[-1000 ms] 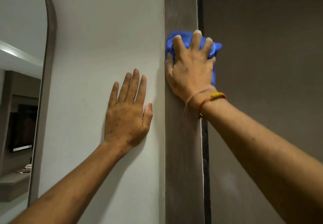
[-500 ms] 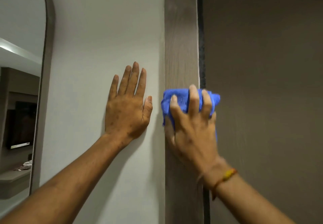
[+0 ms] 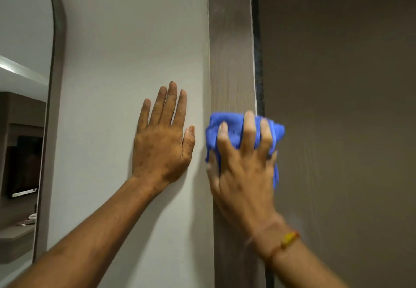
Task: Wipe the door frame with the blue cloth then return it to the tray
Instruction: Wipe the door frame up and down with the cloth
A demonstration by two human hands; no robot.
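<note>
Two hands are at work as we face the wall, and we read them from left to right. At the far left edge a mirror with a dark, rounded frame gives back a dim room; it plays no part in the job. Next comes the pale wall, smooth and matte, and on it we lay our left hand flat, fingers spread and slightly fanned, palm against the paint. It holds nothing; we judge that it is there to steady us while the other arm works.

Just right of the thumb, along the wall's right edge, runs the door frame, an upright strip of brown board with a fine vertical wood grain and a squared profile. Against its face we press the blue cloth, a soft, nubby microfibre bunched into a thick pad whose folds spill past both edges of the frame. Our right hand covers it from below, fingers spread and curled over the pad so that it stays pinned to the wood; a thin cord with a yellow bead circles that wrist. The hand looks slightly blurred, which suits a wiping stroke.

Beyond the frame's right edge sits a dark seal strip, then the plain brown door. No tray is in view, so returning the cloth is not yet done.
</note>
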